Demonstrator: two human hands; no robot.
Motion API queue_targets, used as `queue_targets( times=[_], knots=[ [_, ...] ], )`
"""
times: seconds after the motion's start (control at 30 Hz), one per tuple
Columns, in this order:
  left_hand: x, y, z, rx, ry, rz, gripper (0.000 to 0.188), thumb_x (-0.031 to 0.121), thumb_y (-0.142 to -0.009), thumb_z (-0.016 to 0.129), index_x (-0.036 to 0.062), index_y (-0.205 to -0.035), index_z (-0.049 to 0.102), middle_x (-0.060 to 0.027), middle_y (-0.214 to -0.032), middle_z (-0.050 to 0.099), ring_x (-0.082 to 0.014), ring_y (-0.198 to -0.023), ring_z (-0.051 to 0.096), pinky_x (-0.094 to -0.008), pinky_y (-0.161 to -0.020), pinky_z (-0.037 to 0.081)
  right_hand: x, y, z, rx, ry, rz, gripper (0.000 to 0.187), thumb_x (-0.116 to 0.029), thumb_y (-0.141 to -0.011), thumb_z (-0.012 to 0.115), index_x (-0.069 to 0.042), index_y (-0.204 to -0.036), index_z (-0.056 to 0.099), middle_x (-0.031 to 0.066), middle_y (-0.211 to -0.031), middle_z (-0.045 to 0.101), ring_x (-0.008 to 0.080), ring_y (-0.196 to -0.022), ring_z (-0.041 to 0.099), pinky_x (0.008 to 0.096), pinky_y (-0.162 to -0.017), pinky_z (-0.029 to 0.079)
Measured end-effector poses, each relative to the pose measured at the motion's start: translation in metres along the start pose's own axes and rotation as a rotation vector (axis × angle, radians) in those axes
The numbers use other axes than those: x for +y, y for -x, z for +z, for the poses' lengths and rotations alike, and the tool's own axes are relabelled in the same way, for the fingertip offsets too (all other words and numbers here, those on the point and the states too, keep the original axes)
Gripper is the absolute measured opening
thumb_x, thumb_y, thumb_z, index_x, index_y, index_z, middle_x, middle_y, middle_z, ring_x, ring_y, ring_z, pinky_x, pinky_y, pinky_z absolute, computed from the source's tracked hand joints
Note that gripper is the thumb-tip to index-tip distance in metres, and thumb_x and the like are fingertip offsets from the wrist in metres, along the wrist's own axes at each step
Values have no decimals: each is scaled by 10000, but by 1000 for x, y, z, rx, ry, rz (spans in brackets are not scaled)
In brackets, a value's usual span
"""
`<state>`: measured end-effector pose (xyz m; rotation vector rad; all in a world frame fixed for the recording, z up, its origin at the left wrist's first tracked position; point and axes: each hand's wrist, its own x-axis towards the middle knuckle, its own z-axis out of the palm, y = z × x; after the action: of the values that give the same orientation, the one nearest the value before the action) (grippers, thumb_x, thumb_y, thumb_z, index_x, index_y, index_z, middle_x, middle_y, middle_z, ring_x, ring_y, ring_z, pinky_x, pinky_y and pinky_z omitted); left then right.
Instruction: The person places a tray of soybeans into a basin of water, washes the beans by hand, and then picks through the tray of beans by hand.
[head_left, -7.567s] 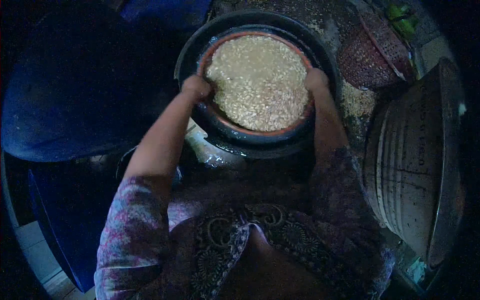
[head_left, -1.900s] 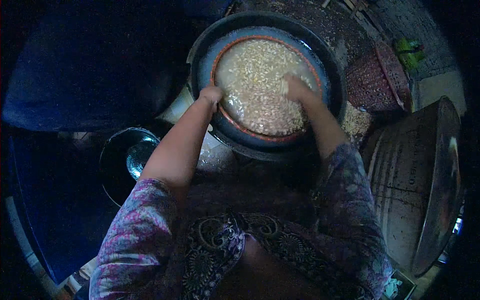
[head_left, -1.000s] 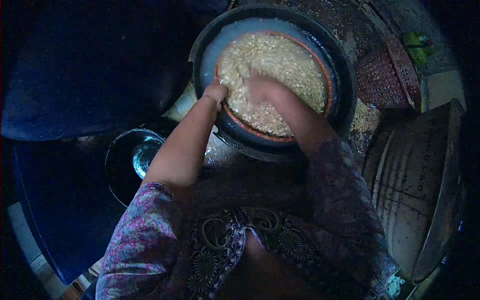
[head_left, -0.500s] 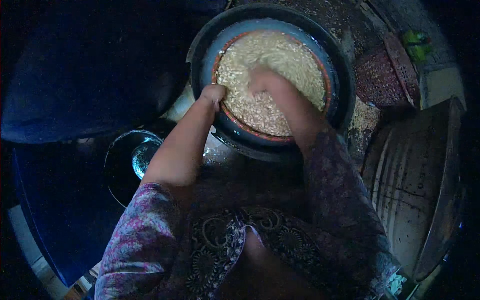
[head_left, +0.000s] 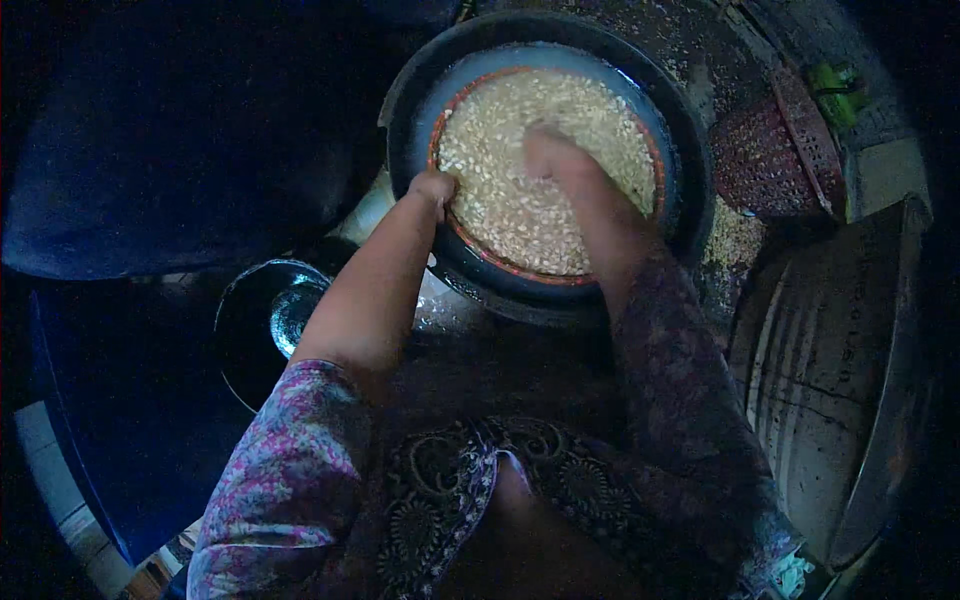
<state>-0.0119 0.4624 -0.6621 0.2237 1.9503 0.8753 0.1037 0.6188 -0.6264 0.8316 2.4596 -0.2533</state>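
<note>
Pale split beans or kernels (head_left: 500, 215) fill a round basket with a reddish-orange rim (head_left: 484, 258). The basket sits in cloudy water inside a wide dark tub (head_left: 694, 160). At the basket's left side, my left hand (head_left: 434, 188) is closed around the rim. My right hand (head_left: 552, 155) reaches into the middle of the wet kernels; its fingers are smeared by motion and partly sunk among them, so their shape does not show.
A dark red perforated basket (head_left: 760, 150) lies tilted on the right, with spilled kernels (head_left: 735, 240) near it. Below it leans a large ribbed container (head_left: 820, 350). A dark bucket (head_left: 240, 340) stands left of my left forearm, and large dark blue drums (head_left: 170, 150) fill the left.
My right hand has shifted slightly right and down through the kernels, stirring their surface. My left hand keeps its hold on the rim. The whole view has shifted a little.
</note>
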Motion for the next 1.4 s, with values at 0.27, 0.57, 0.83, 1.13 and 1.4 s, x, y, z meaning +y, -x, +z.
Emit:
queue_targets(
  times=[0.27, 0.57, 0.83, 1.13, 1.4],
  knots=[
    [-24, -53, -8, -140, -818, 286, 247, 151, -692, 414, -10, -845, 523, -154, -792, 545, -256, -697, 542, -337, -575, 426, 93, 101, -14, 709, -206, 186, 326, -157, -673, 455, -45, -979, 473, 193, -903, 510, 273, -830, 503, 336, -725, 387],
    [-5, -25, -18, -40, -1160, 538, 313, 249, -711, 413, 34, -900, 539, -136, -948, 521, -251, -841, 519, -308, -707, 413, 133, 86, 32, 444, -366, 400, 268, -174, -706, 374, 23, -809, 525, 205, -818, 531, 310, -772, 517, 368, -690, 398],
    [47, 43, -39, -47, -1361, 297, 391, 358, -711, 459, 32, -910, 537, -114, -956, 523, -200, -848, 525, -293, -690, 425, 125, 84, 46, 468, -571, 546, 289, -242, -691, 470, 18, -800, 532, 203, -763, 541, 323, -710, 533, 373, -639, 415],
    [21, 43, -56, 214, -700, 160, 316, 295, -661, 508, 44, -843, 569, -103, -858, 561, -198, -775, 554, -296, -678, 437, 108, 99, 32, 523, -405, 426, 255, -167, -696, 425, -42, -899, 518, 196, -825, 534, 304, -767, 526, 374, -650, 418],
    [18, 54, -52, 211, -1182, 373, 284, 245, -664, 488, 34, -836, 570, -115, -876, 554, -212, -832, 531, -293, -709, 417, 83, 109, 20, 536, -654, 425, 250, -156, -651, 474, 5, -825, 554, 189, -822, 544, 300, -763, 535, 371, -661, 416]
  ],
)
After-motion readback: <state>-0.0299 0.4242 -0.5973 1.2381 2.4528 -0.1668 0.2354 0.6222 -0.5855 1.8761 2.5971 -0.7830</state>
